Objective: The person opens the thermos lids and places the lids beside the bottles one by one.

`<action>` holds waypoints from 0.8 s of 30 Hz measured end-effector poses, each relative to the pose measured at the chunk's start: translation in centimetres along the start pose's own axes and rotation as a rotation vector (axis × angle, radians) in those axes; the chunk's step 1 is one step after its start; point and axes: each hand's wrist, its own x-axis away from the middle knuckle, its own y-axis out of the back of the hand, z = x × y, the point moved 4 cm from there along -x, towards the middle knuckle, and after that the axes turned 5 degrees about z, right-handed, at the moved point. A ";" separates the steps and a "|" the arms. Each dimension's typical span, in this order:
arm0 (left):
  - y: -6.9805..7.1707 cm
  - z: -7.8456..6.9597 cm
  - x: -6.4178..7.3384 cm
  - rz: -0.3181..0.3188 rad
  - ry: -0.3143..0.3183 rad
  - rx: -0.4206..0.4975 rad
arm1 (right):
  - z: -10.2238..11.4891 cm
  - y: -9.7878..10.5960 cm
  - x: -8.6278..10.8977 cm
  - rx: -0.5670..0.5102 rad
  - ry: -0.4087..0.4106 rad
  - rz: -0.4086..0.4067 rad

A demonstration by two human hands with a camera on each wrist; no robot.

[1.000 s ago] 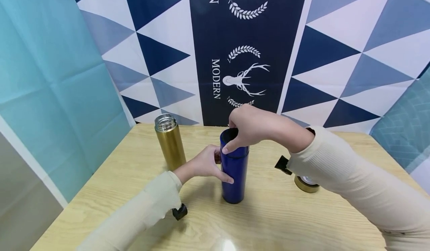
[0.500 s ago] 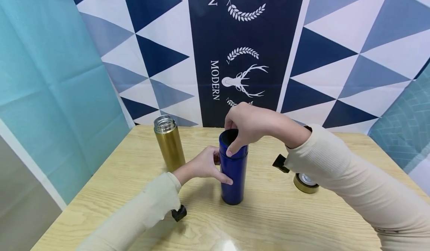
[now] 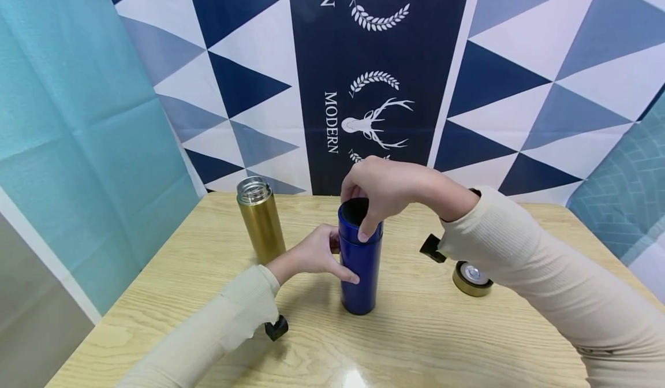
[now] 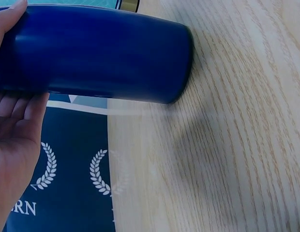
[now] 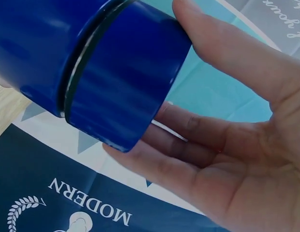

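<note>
A blue vacuum flask [image 3: 360, 275] stands upright on the wooden table. My left hand [image 3: 316, 254] grips its body from the left, thumb across the front. Over the top, my right hand [image 3: 387, 187] pinches the blue lid [image 3: 347, 229] between thumb and fingers. In the right wrist view a dark seam parts the lid [image 5: 126, 77] from the body. Left of it a gold flask [image 3: 264, 229] stands without a lid, its steel mouth showing. A gold lid [image 3: 470, 289] lies inner side up on the right, near my right sleeve.
The wooden table [image 3: 415, 342] meets a patterned cloth backdrop [image 3: 376, 47] at its far edge. A turquoise cloth [image 3: 104, 116] hangs on the left. Black camera mounts sit under both wrists.
My right thumb has slid rightward around the lid's near side while the fingers behind shifted left. The left hand keeps its grip, and the flask stays put.
</note>
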 end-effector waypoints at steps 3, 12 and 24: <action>0.0 0.0 0.0 0.000 -0.002 -0.002 | -0.2 0.0 0.0 -0.020 0.030 0.019; 0.1 0.1 0.1 -0.004 0.000 -0.007 | -0.9 -0.1 -0.4 -0.067 0.107 0.067; 0.0 0.0 0.0 -0.007 -0.025 -0.011 | -2.0 -0.3 -0.8 -0.185 0.235 0.170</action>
